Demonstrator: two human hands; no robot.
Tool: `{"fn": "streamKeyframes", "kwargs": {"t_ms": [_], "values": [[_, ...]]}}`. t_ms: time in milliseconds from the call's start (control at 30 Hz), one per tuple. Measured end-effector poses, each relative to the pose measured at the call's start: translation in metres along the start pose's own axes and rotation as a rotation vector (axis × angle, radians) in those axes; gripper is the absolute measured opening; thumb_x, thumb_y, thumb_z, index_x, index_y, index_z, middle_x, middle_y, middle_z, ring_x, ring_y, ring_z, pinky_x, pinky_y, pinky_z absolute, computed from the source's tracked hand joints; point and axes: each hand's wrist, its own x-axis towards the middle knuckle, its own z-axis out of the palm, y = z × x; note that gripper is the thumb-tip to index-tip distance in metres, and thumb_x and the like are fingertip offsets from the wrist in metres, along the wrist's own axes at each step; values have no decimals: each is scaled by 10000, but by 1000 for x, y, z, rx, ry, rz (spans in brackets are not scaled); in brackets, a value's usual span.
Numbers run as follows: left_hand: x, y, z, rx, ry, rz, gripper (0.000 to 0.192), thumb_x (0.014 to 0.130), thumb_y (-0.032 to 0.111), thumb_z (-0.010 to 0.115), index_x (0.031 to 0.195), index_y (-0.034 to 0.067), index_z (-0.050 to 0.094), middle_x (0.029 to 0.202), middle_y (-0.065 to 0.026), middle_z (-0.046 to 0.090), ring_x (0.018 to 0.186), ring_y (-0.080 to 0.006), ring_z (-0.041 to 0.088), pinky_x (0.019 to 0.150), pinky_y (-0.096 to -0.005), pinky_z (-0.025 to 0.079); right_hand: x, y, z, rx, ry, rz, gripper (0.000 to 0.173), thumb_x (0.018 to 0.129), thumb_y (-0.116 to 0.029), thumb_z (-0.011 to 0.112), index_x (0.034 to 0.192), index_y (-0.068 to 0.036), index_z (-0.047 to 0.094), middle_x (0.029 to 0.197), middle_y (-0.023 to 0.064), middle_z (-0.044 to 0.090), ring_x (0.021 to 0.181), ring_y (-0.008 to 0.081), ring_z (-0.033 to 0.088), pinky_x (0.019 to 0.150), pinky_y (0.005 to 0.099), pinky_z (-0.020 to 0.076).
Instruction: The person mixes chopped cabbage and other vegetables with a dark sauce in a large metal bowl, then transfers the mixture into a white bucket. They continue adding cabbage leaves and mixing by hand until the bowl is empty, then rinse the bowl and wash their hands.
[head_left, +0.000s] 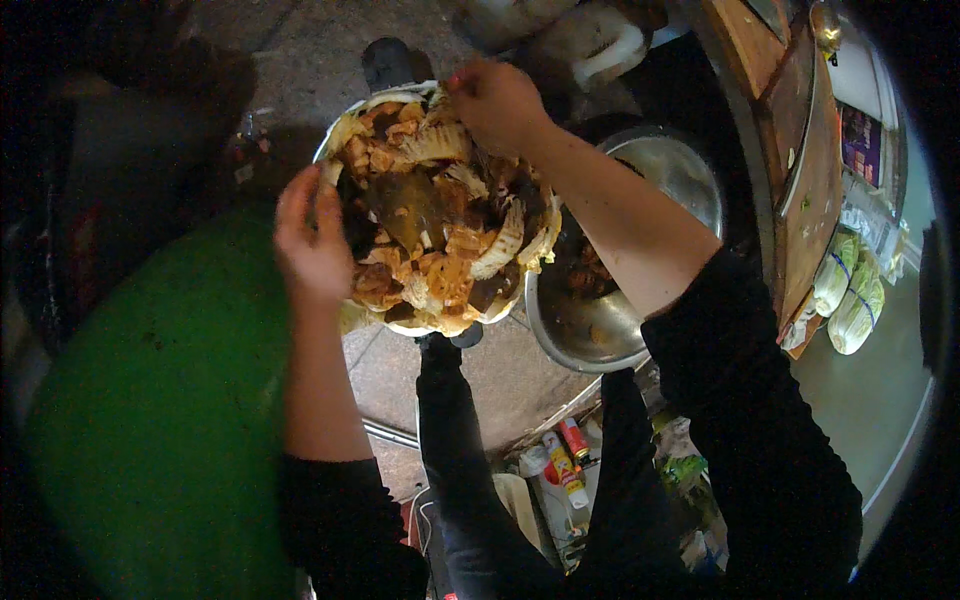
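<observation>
A round container with a pale rim (324, 142) is piled with food in front of me. Cabbage leaves (502, 238) line its edge, around browned chunks that look like meat (442, 274) and a dark, glossy piece (405, 206). At the left rim is my left hand (315, 236), its fingers curved over a leaf edge; whether they pinch it is unclear. My right hand (499, 101) bends down at the far right edge of the heap, fingertips together by a pale leaf. What those fingertips hold, if anything, is hidden.
A large metal bowl (559, 334) with dark food stands right, partly under my right forearm. A big green rounded surface (172, 375) fills the left. Wooden boards (814, 195) and tied napa cabbages (856, 311) lie far right. Spray cans (564, 469) sit low between my legs.
</observation>
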Motion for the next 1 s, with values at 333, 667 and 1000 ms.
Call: {"fn": "streamKeyframes", "kwargs": {"t_ms": [333, 667, 1000], "values": [[-106, 31, 31, 623, -416, 374, 496, 814, 209, 569, 1297, 105, 524, 1360, -129, 467, 1314, -299, 378, 1097, -510, 227, -63, -29, -27, 106, 91, -257, 172, 815, -146, 615, 929, -26, 661, 895, 184, 653, 698, 316, 647, 652, 380, 514], [-111, 53, 31, 632, -210, 676, 159, 864, 174, 594, 999, 92, 617, 1068, -86, 620, 1045, -281, 580, 986, -514, 356, -236, 6, -14, 213, 225, -122, 248, 695, -55, 667, 939, -71, 625, 949, 124, 610, 920, 316, 586, 801, 409, 478], [-239, 61, 213, 330, -576, 5, 168, 813, 139, 641, 979, 146, 667, 928, -74, 648, 809, -315, 625, 712, -397, 511, -302, 380, 38, 233, -113, 1231, 593, 820, -376, 648, 1250, -11, 464, 1184, 172, 556, 1062, 306, 534, 895, 377, 450]]}}
